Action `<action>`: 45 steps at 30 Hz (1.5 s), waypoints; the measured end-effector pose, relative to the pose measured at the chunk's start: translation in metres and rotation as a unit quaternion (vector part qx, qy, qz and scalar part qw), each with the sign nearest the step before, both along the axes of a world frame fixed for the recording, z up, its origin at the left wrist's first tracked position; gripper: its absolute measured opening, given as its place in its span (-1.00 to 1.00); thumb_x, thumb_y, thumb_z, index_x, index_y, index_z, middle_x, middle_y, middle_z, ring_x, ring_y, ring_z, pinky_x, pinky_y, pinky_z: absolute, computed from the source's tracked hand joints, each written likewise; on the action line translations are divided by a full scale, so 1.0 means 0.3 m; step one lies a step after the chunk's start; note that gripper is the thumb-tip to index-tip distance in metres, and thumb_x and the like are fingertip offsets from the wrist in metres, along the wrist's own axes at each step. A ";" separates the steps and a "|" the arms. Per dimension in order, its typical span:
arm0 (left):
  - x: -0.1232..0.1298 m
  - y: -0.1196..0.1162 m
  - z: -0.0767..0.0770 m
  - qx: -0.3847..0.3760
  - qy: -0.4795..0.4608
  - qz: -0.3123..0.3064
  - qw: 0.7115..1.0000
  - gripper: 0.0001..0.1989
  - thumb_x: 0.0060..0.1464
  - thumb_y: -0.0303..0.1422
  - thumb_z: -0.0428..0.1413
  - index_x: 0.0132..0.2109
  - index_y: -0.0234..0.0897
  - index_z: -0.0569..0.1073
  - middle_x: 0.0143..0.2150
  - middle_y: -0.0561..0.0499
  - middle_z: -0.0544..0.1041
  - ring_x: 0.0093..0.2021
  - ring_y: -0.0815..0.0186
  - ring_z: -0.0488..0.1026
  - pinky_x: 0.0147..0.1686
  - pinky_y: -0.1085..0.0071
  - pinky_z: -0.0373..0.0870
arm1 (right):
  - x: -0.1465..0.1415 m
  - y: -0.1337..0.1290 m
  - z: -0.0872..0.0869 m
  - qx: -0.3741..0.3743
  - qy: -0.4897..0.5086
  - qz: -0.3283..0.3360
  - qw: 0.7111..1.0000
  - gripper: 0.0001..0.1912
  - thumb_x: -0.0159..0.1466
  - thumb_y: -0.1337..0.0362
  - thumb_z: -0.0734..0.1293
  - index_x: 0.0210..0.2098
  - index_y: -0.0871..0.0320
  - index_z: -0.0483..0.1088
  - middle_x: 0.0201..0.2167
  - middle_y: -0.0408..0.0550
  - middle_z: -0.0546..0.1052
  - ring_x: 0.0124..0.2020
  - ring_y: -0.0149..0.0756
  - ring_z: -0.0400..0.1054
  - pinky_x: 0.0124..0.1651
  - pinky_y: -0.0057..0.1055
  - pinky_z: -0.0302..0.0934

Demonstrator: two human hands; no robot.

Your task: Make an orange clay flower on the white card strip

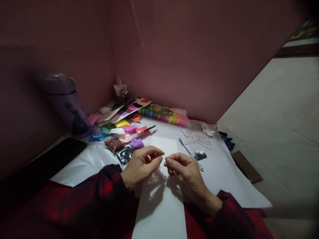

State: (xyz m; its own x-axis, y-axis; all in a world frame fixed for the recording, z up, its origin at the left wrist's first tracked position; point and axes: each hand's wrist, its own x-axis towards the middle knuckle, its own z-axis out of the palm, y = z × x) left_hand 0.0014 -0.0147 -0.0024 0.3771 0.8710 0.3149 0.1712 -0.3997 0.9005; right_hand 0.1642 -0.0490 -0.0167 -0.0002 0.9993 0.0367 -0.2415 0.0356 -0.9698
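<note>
Both my hands are raised over a long white paper strip (161, 212), their fingertips almost meeting. My left hand (142, 164) curves its thumb and index finger toward each other, with a small gap between the tips and nothing visible in them. Thumb and index finger of my right hand (185, 169) are pinched together; whatever they hold is too small to make out. Something orange shows through the gap in my left hand. Just beyond my right hand lie a fork (184, 146) and a black lump of clay (200, 155) on clear plastic.
Left of the strip lie several clay packets, among them yellow (122, 123), purple (137, 143) and black (124, 155). Behind them is a long pack of colored clay (164, 114). A purple bottle (68, 106) and a dark flat object (59, 156) stand and lie at left. Walls border the table.
</note>
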 end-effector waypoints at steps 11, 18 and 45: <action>-0.013 0.000 -0.017 0.187 0.120 -0.020 0.975 -0.83 0.08 -0.48 0.04 -0.27 -0.36 0.54 -0.36 -0.09 0.50 -0.35 0.31 0.41 -0.35 0.40 0.34 | 0.017 -0.003 -0.012 0.106 -0.146 -0.002 0.984 -0.93 0.16 0.31 0.41 -0.43 0.18 0.51 -0.57 -0.17 0.43 -0.58 -0.48 0.22 -0.52 -0.50 0.11; -0.020 -0.004 -0.021 0.306 0.222 0.014 0.926 -0.87 -0.03 -0.53 0.09 -0.34 -0.31 0.54 -0.39 -0.05 0.52 -0.35 0.28 0.40 -0.42 0.42 0.31 | 0.023 -0.007 0.005 0.271 -0.292 0.009 0.917 -0.91 0.20 0.44 0.33 -0.43 0.21 0.46 -0.50 -0.08 0.46 -0.45 -0.35 0.32 -0.37 -0.40 0.21; -0.023 0.037 0.041 -0.277 -0.232 -0.064 0.930 -0.71 -0.15 -0.34 0.30 -0.24 -0.36 0.50 -0.35 0.05 0.48 -0.47 0.46 0.39 -0.47 0.50 0.32 | -0.016 -0.028 0.013 0.033 0.089 0.031 0.995 -0.81 0.18 0.21 0.39 -0.26 0.16 0.55 -0.44 -0.04 0.53 -0.51 -0.43 0.33 -0.49 -0.51 0.25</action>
State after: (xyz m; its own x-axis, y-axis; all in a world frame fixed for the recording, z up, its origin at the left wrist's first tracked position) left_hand -0.0055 -0.0035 0.0099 0.4240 0.9056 -0.0135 -0.3049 0.1568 0.9394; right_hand 0.1593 -0.0574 -0.0129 -0.0496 0.9931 0.1063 -0.4133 0.0765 -0.9074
